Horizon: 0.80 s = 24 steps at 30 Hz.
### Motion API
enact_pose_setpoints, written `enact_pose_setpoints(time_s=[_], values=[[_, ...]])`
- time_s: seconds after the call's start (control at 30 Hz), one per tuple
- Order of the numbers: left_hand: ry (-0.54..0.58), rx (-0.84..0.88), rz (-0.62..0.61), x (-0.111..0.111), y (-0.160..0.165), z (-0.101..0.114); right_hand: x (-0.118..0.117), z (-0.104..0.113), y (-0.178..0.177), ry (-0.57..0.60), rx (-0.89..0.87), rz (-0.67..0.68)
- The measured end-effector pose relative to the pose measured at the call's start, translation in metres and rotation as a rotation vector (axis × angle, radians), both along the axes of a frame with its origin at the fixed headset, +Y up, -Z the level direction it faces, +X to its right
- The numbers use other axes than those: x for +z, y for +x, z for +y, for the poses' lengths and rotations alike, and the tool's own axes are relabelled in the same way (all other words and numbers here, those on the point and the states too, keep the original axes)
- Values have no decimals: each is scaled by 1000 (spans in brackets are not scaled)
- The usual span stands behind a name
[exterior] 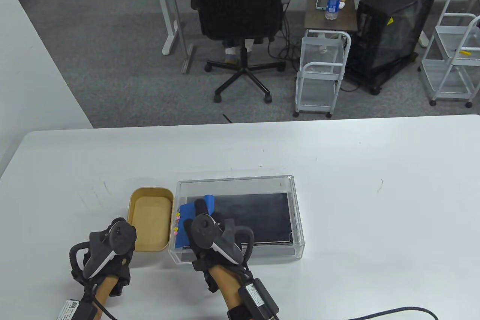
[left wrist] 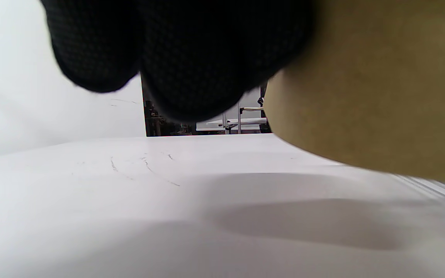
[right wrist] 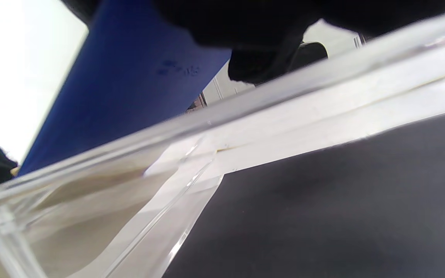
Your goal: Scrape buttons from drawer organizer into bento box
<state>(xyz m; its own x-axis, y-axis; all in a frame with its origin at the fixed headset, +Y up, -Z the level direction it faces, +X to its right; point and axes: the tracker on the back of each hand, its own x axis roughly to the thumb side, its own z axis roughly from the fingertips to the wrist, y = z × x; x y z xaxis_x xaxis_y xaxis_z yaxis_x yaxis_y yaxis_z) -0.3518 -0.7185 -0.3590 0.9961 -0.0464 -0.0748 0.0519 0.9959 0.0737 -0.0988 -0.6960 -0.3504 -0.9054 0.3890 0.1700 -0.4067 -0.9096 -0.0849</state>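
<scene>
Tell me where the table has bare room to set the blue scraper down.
Open tabletop right of the clear organizer and beyond its far wall. Crowded at the near left: tan bento box against the organizer, buttons at its left wall, left hand and right hand, which grips the scraper.

We see the bento box [exterior: 150, 224] just left of the drawer organizer [exterior: 240, 218] (they nearly touch), near the table [exterior: 375, 203] front.

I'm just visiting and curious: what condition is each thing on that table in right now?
bento box: open, looks empty, beside the organizer.
drawer organizer: clear, lidless, dark mat inside.
buttons: small coloured row at the organizer's left wall.
blue scraper: tilted inside the organizer, behind the buttons.
right hand: grips the scraper.
left hand: at the bento box's near corner.
</scene>
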Motion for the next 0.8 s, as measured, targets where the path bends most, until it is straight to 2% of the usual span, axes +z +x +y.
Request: enact_pose_setpoints(time_s=[0.6, 0.8], values=[[4, 3, -22, 1, 1, 1, 0, -1, -3, -23, -13, 37], [4, 3, -21, 1, 1, 1, 0, -2, -7, -54, -72, 67]])
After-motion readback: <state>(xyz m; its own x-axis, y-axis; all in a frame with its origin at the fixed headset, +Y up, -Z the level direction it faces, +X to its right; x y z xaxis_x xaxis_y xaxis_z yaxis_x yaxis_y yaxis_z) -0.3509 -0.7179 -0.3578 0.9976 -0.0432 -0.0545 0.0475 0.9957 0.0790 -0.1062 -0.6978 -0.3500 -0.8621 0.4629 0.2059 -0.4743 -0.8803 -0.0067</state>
